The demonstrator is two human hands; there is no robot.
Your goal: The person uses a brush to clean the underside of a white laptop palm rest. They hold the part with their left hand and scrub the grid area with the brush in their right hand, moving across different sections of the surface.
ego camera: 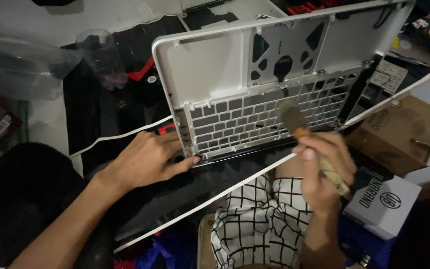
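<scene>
The silver laptop top case (215, 74) stands tilted on its lower edge at the centre of the view, inner side facing the camera, with the empty keyboard grid (255, 124) across its lower half and the trackpad bracket (289, 50) above it at 12 o'clock.

The left hand (148, 159) lies flat at the case's lower left corner, at 7 o'clock from the grid. Its fingers (185, 162) are extended and only loosely curled; the fingertips touch the case's bottom edge and steady it without closing around it.

The right hand (324, 174) is at 5 o'clock from the grid, fingers closed tight around the handle of a brush (294, 122). The brush points toward 11 o'clock, and its blurred bristles lie against the lower right part of the grid, just above the fingers.

A brown cardboard box (399, 129) sits at 3 o'clock, a white box (389, 204) below it.
</scene>
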